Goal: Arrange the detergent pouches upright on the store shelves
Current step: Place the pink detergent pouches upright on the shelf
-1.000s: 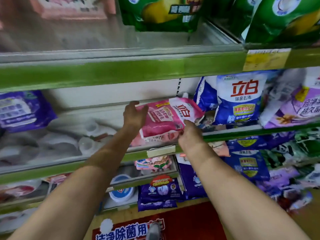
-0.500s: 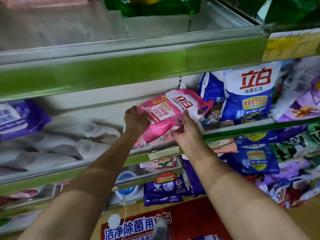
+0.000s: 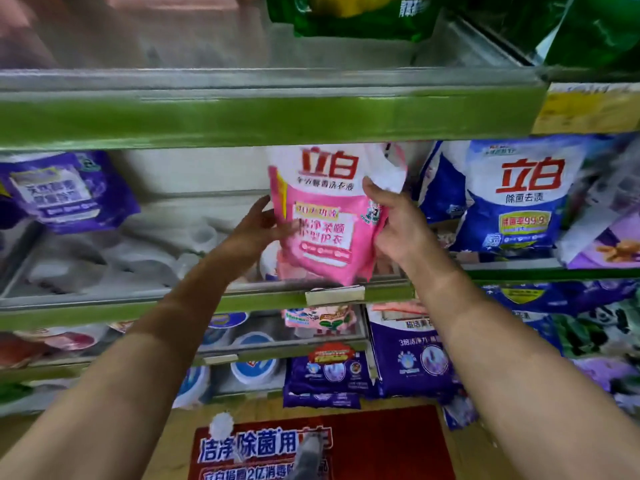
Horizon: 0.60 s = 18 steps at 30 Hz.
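Pink detergent pouch [image 3: 325, 216] upright, long axis vertical, white top with red logo up, printed face toward camera. Sits at front edge of middle shelf [image 3: 104, 308], bottom just above price-tag holder [image 3: 334, 294]. Left hand [image 3: 258, 228] grips pouch's left edge, thumb across front. Right hand [image 3: 393, 220] grips right edge, fingers curled round it. Blue detergent bag [image 3: 519, 199] stands just beside, to right on same shelf. Purple pouch [image 3: 69, 190] leans near shelf's left end.

The pink pouch [image 3: 323, 216] reads 立白 in red. The blue bag [image 3: 516, 199] shows 立白, 除菌去渍 and 99.9. The red floor sign [image 3: 363, 448] reads 洁净除菌用.
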### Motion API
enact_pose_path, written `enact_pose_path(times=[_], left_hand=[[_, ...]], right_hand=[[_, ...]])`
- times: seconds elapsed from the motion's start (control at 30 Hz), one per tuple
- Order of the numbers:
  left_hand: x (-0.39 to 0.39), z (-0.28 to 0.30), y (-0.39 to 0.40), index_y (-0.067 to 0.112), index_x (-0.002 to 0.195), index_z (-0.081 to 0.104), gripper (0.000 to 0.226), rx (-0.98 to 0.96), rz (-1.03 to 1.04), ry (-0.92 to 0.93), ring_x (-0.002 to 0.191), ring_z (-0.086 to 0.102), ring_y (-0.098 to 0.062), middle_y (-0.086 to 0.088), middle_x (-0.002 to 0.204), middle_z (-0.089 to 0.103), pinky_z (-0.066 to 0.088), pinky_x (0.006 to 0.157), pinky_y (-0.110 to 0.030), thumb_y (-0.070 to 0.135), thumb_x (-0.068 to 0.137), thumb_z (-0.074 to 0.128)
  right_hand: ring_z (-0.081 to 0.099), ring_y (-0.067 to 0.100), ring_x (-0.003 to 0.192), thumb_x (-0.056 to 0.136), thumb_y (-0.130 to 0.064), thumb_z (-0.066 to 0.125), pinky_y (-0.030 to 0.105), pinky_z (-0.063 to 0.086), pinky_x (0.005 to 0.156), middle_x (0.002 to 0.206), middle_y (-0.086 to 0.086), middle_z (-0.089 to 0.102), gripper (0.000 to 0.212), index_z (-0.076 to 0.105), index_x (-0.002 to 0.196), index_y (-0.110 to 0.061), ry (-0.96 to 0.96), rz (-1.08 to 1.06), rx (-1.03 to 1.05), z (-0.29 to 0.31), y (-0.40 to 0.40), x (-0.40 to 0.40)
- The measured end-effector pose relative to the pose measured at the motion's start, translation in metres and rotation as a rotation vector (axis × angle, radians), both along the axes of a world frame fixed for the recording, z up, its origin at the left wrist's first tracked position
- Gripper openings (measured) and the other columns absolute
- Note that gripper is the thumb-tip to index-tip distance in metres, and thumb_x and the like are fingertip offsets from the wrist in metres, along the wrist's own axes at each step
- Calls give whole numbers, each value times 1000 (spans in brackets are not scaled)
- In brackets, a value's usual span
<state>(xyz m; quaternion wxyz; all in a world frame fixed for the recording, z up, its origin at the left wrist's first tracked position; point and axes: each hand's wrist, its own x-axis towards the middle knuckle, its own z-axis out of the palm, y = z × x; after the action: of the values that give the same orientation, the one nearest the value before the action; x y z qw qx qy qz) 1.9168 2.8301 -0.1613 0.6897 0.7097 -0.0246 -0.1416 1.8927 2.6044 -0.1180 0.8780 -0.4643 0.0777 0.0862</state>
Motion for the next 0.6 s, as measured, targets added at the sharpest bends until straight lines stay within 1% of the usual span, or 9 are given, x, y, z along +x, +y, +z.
enact_pose_path(times=[0.07, 0.13, 0.2, 0.23, 0.3, 0.37, 0.43, 0.53, 0.6], left_hand=[[1, 1, 7, 1, 127, 55, 56, -76, -111, -3, 98, 70, -14, -8, 113, 71, 55, 77, -22, -3, 74, 70], [2, 0, 10, 5, 111, 66, 46, -159, -93, 10, 97, 72, -19, -5, 105, 75, 56, 78, -24, -1, 66, 74], [6, -3, 12, 8, 103, 70, 42, -212, -39, 8, 96, 72, -22, -6, 102, 76, 57, 77, -27, 2, 63, 77], [7, -5, 13, 10, 103, 71, 42, -194, -39, 1, 98, 72, -23, -7, 104, 76, 57, 78, -28, 5, 62, 79], [6, -10, 14, 12, 111, 69, 51, -102, -112, -8, 105, 69, -25, -8, 113, 73, 56, 86, -32, 14, 62, 83], [3, -15, 13, 15, 118, 66, 59, -44, -215, 39, 110, 67, -23, -8, 118, 71, 55, 91, -31, 17, 62, 84], [1, -19, 11, 19, 115, 67, 57, -34, -269, 80, 109, 68, -21, -5, 117, 72, 55, 88, -26, 17, 61, 83], [1, -19, 7, 22, 107, 70, 47, -29, -200, 69, 103, 70, -18, -1, 109, 75, 56, 82, -24, 21, 61, 82], [-1, -16, 6, 21, 102, 73, 40, -59, -131, 58, 98, 72, -20, -2, 105, 76, 59, 76, -26, 22, 64, 81]], right_hand=[[74, 33, 92, 74, -17, 74, 46, 55, 83, 99, 16, 77, 23, 72, 94, -7, 12, 47, -103, 8, 4, 10], [75, 30, 88, 74, -15, 72, 40, 60, 73, 94, 13, 77, 24, 68, 96, -6, -27, 98, -129, 13, 5, 18], [75, 28, 89, 76, -15, 70, 38, 60, 75, 96, 11, 77, 31, 65, 105, -4, -51, 96, -174, 14, 3, 21], [73, 29, 93, 77, -17, 70, 40, 59, 80, 102, 13, 75, 41, 63, 114, -1, -43, 83, -209, 14, 2, 19], [69, 35, 106, 74, -23, 70, 49, 53, 94, 119, 21, 68, 64, 54, 132, 2, 0, 90, -289, 8, -2, 15], [67, 37, 111, 72, -26, 71, 52, 51, 98, 126, 23, 65, 75, 48, 137, 3, 32, 92, -317, -2, -5, 9], [66, 37, 112, 72, -26, 71, 51, 54, 94, 128, 24, 64, 78, 46, 140, 1, 43, 85, -292, -10, -5, 4], [67, 35, 113, 74, -31, 71, 47, 58, 87, 127, 21, 65, 76, 47, 140, -3, 49, 60, -233, -11, 4, 4], [68, 34, 110, 73, -39, 72, 52, 53, 96, 123, 18, 69, 72, 54, 135, -6, 55, 40, -245, -4, 8, 7]])
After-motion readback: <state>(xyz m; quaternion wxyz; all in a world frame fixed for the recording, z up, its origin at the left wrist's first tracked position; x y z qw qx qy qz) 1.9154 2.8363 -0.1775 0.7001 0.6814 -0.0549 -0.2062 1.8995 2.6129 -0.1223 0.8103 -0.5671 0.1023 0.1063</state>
